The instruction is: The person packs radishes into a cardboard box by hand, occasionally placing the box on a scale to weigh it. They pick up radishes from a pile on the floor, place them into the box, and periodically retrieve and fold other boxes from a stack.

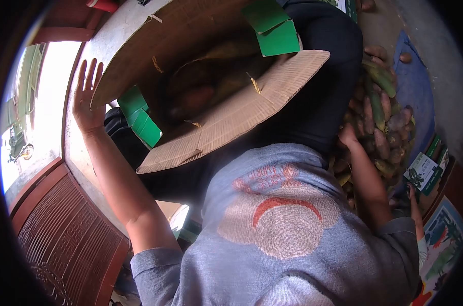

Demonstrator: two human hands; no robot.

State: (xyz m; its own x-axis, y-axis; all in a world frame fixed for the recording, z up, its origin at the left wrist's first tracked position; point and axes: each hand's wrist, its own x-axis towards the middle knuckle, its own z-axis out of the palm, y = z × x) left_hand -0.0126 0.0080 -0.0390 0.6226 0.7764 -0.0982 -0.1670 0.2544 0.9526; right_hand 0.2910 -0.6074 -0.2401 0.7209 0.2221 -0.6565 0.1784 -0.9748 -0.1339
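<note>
A cardboard box [231, 112] with raised flaps, green corner pieces and twisted cord handles sits tilted between my legs. In its shadowed inside lie a few reddish-brown vegetables [193, 97], hard to make out. My left hand [88, 97] is at the box's left edge, fingers stretched upward and apart, the palm close to the cardboard. On the other side, my right hand [348, 135] reaches into the near edge of a heap of long green and reddish-brown vegetables [382, 122]. Its fingers are mostly hidden, so I cannot see whether it grips one.
The heap lies on a blue sheet [414, 86] over the floor. Another person's arm [415, 209] shows near a green-and-white printed box [424, 173] at right. A carved wooden chair [63, 224] stands at lower left, beside a bright doorway [53, 92].
</note>
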